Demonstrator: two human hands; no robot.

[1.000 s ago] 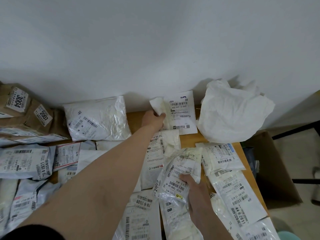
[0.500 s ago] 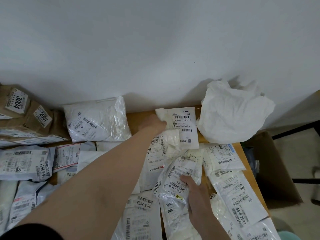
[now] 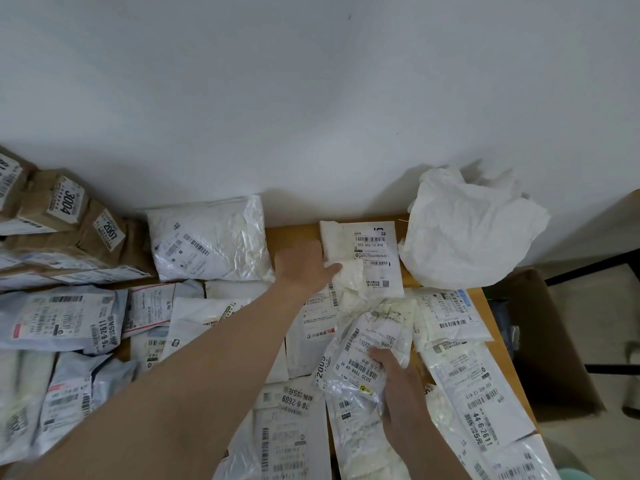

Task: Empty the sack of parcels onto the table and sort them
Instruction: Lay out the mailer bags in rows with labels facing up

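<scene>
Sack [image 3: 467,233] right of parcels [image 3: 363,258]

A plain white wall [image 3: 311,98] filled the upper half of the view, unmarked apart from a couple of tiny dark specks. To the right of the desk stood an open cardboard box [image 3: 547,344], brown, with its near flap hanging outward and its inside in deep shadow; what it held could not be made out. Beyond the box a thin black metal frame [image 3: 595,268] crossed the corner, a bar sloping along the top and another lower down, perhaps part of a chair or rack. Under it lay a pale grey floor [image 3: 595,313]. At the bottom right edge a small patch of something turquoise [image 3: 568,474] showed, too cropped to identify.
</scene>
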